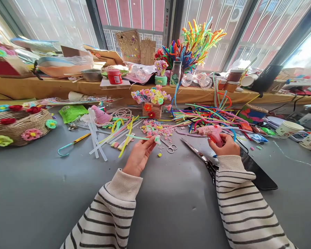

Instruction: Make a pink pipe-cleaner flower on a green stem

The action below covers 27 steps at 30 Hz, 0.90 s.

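Note:
Near the middle of the grey table, my left hand (140,155) pinches a light green pipe cleaner (138,137) with a small pale flower-like tip (158,139) at its right end. My right hand (226,146) is wrapped round a pink glue gun (213,132), whose nozzle points left toward the flower tip, some distance away from it. Between the hands lie small scissors (171,148) and large scissors (197,151) with black handles. A small yellow piece (159,155) lies just right of my left hand.
Pink and green bits (155,128) lie beyond my hands, before a small flower box (152,110). Pipe cleaners (204,116) are heaped at the back right. A dark phone-like slab (261,173) lies beside my right forearm. A woven basket (28,126) stands left, paper cups (289,128) right.

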Tool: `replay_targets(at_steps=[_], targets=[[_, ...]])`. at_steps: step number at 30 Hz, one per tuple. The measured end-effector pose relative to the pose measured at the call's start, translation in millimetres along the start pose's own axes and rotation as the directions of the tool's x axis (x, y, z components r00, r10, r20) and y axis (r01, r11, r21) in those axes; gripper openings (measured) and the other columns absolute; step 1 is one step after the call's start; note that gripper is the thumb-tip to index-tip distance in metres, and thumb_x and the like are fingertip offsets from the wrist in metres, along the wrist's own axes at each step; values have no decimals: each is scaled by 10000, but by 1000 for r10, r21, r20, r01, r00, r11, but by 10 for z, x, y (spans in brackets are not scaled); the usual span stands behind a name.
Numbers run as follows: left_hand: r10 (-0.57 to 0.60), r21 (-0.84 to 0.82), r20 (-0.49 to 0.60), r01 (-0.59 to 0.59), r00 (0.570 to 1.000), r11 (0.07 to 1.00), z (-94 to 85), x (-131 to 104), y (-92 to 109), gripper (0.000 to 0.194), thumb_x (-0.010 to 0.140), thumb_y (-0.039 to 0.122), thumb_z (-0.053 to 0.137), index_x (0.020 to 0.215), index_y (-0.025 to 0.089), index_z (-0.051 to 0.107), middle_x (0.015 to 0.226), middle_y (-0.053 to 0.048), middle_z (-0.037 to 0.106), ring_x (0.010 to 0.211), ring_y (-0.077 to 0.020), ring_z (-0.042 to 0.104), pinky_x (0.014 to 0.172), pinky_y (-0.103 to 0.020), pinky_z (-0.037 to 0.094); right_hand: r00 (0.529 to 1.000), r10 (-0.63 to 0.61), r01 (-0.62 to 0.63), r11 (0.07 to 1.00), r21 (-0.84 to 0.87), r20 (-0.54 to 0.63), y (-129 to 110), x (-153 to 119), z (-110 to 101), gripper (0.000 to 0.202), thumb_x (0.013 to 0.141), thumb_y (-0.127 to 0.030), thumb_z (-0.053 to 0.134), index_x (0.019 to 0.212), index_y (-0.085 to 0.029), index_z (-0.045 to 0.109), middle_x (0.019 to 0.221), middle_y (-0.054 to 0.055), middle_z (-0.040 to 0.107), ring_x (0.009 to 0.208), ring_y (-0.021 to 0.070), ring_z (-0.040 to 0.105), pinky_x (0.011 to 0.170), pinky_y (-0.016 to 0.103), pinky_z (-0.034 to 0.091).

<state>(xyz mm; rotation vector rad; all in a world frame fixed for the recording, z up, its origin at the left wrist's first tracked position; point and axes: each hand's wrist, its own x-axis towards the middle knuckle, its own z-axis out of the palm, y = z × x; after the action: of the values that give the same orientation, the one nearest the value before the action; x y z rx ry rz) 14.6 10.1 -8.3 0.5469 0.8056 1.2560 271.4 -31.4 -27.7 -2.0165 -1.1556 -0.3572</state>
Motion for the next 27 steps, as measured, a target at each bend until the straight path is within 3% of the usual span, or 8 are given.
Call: replay_targets(at_steps=[5,10,14,18,27], targets=[[-5,-12,9,5,1000,1000,-6,10,-3,110,565,52,602,662,88,565,658,-12,595,611,-70,560,619,-153,474,973,26,-4,996,-93,230,-5,11,3,484,534,-498,505,869,-149,541,713,67,588,601,202,529,554,305,399],[-15,-17,2,15,1000,1000,10,-8,3,75,582,49,589,645,84,566,633,-12,594,582,-63,556,595,-146,477,963,70,-37,991,-130,262,6,19,26,495,530,-499,508,868,-141,553,719,77,589,627,211,535,564,305,398],[-17,-5,2,17,1000,1000,11,-16,8,72,584,49,586,648,80,573,638,-16,595,590,-67,558,588,-142,479,980,189,-186,981,-47,62,-24,14,-17,458,521,-504,524,790,-138,581,630,59,580,568,193,528,558,296,401],[-17,-5,-9,17,1000,1000,14,-12,11,80,581,42,587,650,81,576,634,-12,593,593,-67,559,590,-141,481,951,288,-278,955,99,-114,-48,36,-84,416,531,-479,532,756,-134,590,565,32,554,505,165,503,550,291,408],[-16,-15,-28,16,999,1000,15,-24,14,73,584,45,584,645,85,582,633,-14,601,593,-69,564,589,-140,482,891,151,-105,986,129,-429,-15,87,-255,504,569,-471,509,935,-124,496,797,83,553,593,169,483,542,286,413]])
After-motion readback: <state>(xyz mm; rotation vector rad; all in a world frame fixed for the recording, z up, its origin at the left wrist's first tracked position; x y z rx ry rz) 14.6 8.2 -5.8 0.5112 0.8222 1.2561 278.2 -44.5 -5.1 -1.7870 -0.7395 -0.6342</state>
